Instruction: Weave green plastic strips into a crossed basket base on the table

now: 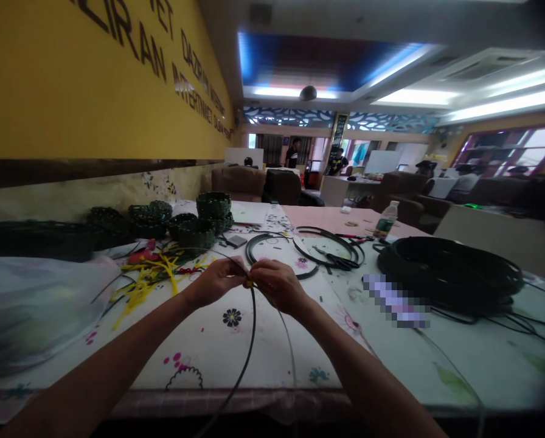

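Over the flowered tabletop, my left hand (215,281) pinches a thin dark plastic strip (253,328), which curves down past the table's front edge. My right hand (276,283) closes on the same place, fingertips almost touching the left ones. A small yellow piece (249,283) shows between the fingertips; its exact shape is hidden. A second thin strip (291,340) hangs below my right hand. Just beyond my hands, loops of dark strip (249,250) lie flat, with black-handled scissors (343,261) beside them on the right.
Several dark green woven baskets (214,207) stand at the back left. Yellow strips (163,271) lie near a translucent plastic bag (39,316). At right are a big coil of dark strip (450,274), a bottle (385,220) and a blurred-out object (393,301). People are in the background.
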`<state>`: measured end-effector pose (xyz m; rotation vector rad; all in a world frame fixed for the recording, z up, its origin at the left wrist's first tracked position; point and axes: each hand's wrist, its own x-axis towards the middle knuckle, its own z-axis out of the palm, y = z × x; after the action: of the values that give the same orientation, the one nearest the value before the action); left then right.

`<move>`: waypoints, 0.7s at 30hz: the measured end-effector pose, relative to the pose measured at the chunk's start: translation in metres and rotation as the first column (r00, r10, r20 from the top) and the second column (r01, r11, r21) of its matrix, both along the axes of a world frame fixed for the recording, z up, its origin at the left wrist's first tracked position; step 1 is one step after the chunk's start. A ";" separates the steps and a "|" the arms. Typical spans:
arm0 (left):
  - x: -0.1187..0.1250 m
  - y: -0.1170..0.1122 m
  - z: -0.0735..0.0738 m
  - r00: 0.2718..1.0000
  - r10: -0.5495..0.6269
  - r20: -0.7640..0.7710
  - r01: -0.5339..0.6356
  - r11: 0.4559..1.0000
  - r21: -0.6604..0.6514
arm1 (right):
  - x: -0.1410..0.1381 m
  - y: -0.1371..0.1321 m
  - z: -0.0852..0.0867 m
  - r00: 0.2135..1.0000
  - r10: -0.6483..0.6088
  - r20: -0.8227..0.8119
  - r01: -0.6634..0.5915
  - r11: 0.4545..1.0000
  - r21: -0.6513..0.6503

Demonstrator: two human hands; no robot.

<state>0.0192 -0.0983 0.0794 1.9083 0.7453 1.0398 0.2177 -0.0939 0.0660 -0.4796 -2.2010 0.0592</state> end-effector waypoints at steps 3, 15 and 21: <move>-0.001 -0.005 0.007 0.983 0.102 -0.154 -0.071 0.979 0.191 | -0.001 0.004 0.001 0.996 -0.045 0.075 0.038 0.995 0.094; -0.003 0.006 0.007 0.953 0.282 -0.111 -0.274 0.958 0.078 | -0.007 0.026 0.004 0.984 -0.109 0.142 0.085 0.983 0.164; -0.012 0.005 0.005 0.983 0.165 -0.079 -0.165 0.986 0.005 | -0.006 0.025 0.002 0.961 -0.140 0.238 0.061 0.949 0.311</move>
<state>0.0067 -0.0928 0.0842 1.9210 0.9630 1.0683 0.2113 -0.0690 0.0676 -0.4461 -2.3793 -0.4112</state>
